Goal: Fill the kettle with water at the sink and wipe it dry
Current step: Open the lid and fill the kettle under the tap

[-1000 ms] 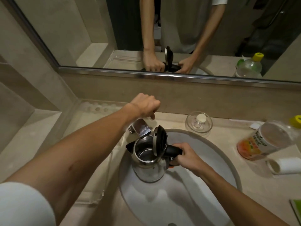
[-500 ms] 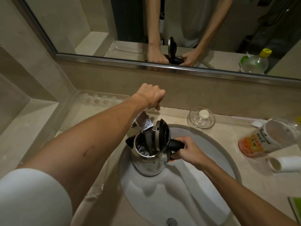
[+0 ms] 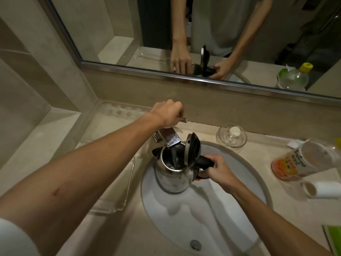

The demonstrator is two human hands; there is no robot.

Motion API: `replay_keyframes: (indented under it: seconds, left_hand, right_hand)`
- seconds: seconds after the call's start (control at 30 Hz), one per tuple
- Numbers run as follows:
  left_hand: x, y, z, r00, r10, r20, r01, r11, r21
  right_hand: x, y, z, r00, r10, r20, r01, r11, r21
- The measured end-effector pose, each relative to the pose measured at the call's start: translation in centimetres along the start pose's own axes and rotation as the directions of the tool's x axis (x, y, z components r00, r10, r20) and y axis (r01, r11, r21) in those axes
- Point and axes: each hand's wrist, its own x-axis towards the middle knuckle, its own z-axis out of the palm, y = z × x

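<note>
left hand [image 3: 166, 113]: fingers curled under, out of sight, covering most of faucet lever [image 3: 183, 119] | right hand [image 3: 219, 169]: hides near end of kettle handle [image 3: 203, 161] | kettle [image 3: 171, 180]: water level inside too dark to tell | juice bottle [image 3: 302, 159], paper roll [image 3: 321, 189], green item [image 3: 334, 239] at near right: cut off by right edge

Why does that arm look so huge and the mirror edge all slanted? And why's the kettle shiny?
Head view: the wide-angle lens swells the left forearm near the picture's edge and slants the mirror frame. Also in the head view, the steel kettle reflects pale highlights, and soft shadows fall in the white sink.
</note>
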Motion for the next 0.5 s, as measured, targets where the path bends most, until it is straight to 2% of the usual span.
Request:
replay_keyframes:
  seconds: [0.2,0.3,0.5]
  left_hand:
    - [-4.6,-1.6,-1.0,0.991,-0.126,0.042,0.13,0.984,-0.123]
    - [-6.1,-1.8,-1.1,0.989,-0.114,0.099,0.127,0.983,-0.136]
    - [-7.0,-1.5,-1.0,0.987,-0.131,0.088,0.144,0.977,-0.155]
  right_hand:
    - [-0.8,-0.2,0.8,0.998,-0.003,-0.058,0.006,0.998,0.056]
    - [-1.1,-0.6,1.0,0.999,0.004,-0.051,0.0,0.997,0.08]
    - [-1.0,-1.0,0.5,0.999,0.006,-0.041,-0.003,0.997,0.077]
